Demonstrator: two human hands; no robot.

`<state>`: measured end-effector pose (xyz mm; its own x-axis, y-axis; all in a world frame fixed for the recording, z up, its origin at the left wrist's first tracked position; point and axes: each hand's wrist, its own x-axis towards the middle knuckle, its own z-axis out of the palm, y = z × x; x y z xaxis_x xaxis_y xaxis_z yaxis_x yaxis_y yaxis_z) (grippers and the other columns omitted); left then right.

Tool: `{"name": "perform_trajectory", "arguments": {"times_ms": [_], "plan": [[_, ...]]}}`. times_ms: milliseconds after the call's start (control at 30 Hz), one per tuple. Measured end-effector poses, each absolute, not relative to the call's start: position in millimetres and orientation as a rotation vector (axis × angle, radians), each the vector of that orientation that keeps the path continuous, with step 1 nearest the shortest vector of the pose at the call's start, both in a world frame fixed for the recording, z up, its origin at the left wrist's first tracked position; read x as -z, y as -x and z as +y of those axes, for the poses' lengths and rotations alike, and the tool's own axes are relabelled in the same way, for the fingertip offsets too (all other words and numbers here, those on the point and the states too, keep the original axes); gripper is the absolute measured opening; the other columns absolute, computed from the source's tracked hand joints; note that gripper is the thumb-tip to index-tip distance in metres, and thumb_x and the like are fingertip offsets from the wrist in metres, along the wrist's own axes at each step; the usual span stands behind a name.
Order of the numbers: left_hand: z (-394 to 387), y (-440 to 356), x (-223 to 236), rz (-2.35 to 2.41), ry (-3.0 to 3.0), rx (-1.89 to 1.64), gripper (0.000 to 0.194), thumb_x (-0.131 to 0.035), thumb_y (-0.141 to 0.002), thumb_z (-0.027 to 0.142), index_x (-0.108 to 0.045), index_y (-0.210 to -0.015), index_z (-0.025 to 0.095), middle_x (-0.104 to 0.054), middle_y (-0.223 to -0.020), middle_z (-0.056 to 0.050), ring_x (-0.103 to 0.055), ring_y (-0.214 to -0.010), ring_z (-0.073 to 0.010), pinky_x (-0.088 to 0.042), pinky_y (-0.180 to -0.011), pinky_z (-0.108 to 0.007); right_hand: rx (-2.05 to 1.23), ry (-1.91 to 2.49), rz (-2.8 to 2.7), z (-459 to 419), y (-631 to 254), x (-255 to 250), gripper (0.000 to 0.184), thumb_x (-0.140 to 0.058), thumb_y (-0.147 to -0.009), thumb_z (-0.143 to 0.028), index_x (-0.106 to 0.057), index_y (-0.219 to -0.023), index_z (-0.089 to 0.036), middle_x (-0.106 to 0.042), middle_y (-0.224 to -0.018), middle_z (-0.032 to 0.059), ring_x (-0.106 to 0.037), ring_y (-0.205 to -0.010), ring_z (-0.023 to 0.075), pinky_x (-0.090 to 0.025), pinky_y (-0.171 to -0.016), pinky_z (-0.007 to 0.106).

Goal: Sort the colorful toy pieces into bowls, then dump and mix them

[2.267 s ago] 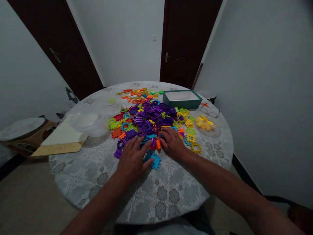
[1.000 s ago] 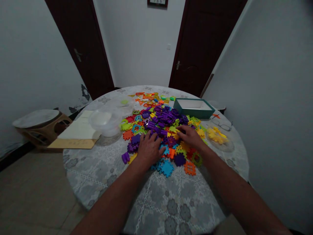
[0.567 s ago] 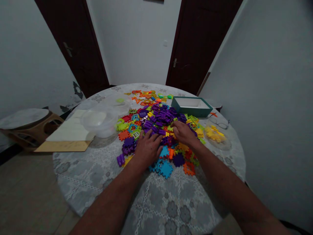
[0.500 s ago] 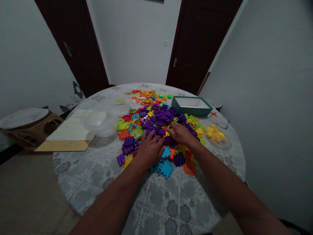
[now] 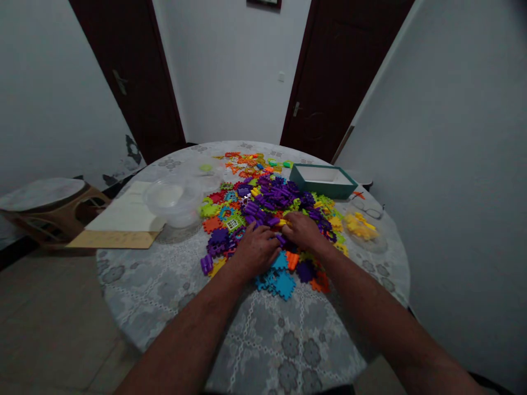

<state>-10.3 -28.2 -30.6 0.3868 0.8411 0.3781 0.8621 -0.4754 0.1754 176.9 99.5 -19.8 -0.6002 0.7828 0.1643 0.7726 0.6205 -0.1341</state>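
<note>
A heap of colourful plastic building pieces [image 5: 282,192], many of them purple, lies in front of me. My left hand [image 5: 258,248] rests on its near side, fingers reaching forward over purple pieces, with nothing visibly gripped. Close by on the right, my right hand [image 5: 302,230] has its fingers bent and closed at a yellow plastic piece [image 5: 283,223]. Its fingertips are partly hidden. Blue gear-edged tiles [image 5: 284,284] lie just below my left hand. A dark purple tile [image 5: 306,271] and orange pieces [image 5: 319,283] lie under my right forearm.
Clear plastic tubs [image 5: 175,206] stand left of the heap, beside an opened cardboard folder [image 5: 119,238]. A green box [image 5: 323,189] stands behind right. Glasses [image 5: 368,209] and a bag of yellow pieces [image 5: 361,226] lie right. Orange pieces [image 5: 242,163] spread toward the back.
My right hand has moved slightly toward my left, and more of the yellow piece shows at its fingertips. My left hand's fingers are drawn closer together. The view has shifted slightly.
</note>
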Motion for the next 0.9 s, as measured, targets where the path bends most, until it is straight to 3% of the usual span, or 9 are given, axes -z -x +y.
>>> {"name": "perform_trajectory", "arguments": {"times_ms": [333, 600, 733, 900], "plan": [[-28.8, 9.6, 24.5, -1.583, 2.55, 0.7, 0.024, -0.059, -0.104, 0.035, -0.079, -0.113, 0.025, -0.077, -0.121, -0.011, -0.064, -0.123, -0.0292, -0.042, -0.114, -0.053, -0.274, 1.337, -2.183, 100.0, -225.1, 3.1, 0.025, -0.051, -0.097, -0.031, -0.073, -0.102, -0.022, -0.079, -0.106, 0.0085, -0.07, -0.098, 0.0241, -0.05, -0.089, 0.032], [-23.2, 15.6, 25.9, -1.613, 2.392, 0.819, 0.025, -0.06, -0.104, 0.034, -0.077, -0.12, 0.024, -0.075, -0.131, -0.012, -0.064, -0.127, -0.0305, -0.044, -0.117, -0.055, -0.304, 1.636, -1.691, 116.2, -317.3, -28.2, 0.034, -0.05, -0.096, -0.041, -0.074, -0.107, -0.02, -0.078, -0.088, 0.0068, -0.069, -0.077, 0.0235, -0.05, -0.075, 0.032], [-17.9, 23.8, 26.6, -1.63, 2.322, 0.83, 0.026, -0.059, -0.104, 0.036, -0.077, -0.119, 0.024, -0.075, -0.131, -0.013, -0.064, -0.128, -0.033, -0.046, -0.115, -0.056, -0.065, 1.888, -1.629, 144.1, -375.6, -43.9, 0.034, -0.051, -0.096, -0.034, -0.077, -0.111, -0.017, -0.08, -0.101, 0.0122, -0.071, -0.088, 0.0247, -0.051, -0.082, 0.033], [-15.6, 31.7, 26.2, -1.664, 2.266, 0.839, 0.027, -0.057, -0.104, 0.037, -0.077, -0.116, 0.024, -0.076, -0.128, -0.013, -0.064, -0.128, -0.0341, -0.047, -0.115, -0.057, -0.111, 2.005, -1.7, 167.1, -409.0, -45.7, 0.017, -0.065, -0.086, -0.025, -0.079, -0.089, -0.016, -0.08, -0.093, 0.0135, -0.072, -0.09, 0.0257, -0.051, -0.085, 0.033]]}}
